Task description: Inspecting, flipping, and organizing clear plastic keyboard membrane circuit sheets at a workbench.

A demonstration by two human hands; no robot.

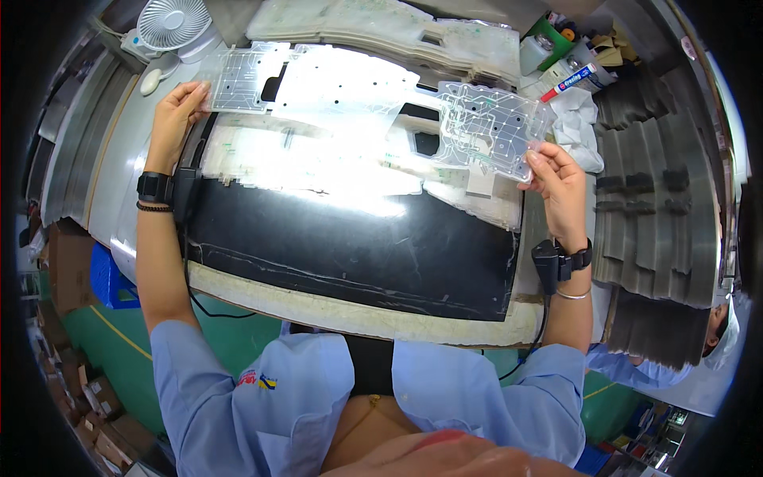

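Note:
A long, clear flexible printed-circuit sheet (pixel 489 127) with pale traces, small dark dots and cut-out windows is stretched between my hands over the table. My left hand (pixel 180 111) pinches its left end between thumb and fingers. At the other end, my right hand (pixel 558 179) grips the lower right corner. Glare whitens the middle of the sheet. Under and nearer than it lies a layer of similar translucent sheets (pixel 310 159) on a black mat (pixel 350 254); where one ends and another begins I cannot tell.
Beyond the mat lies a stack of translucent sheets (pixel 381 28). A white fan (pixel 176 28) stands far left. At the far right are a green container (pixel 547 41), a red-and-blue marker (pixel 568 82) and crumpled white paper (pixel 574 127). Tall grey stacked sheets (pixel 656 191) line the right side.

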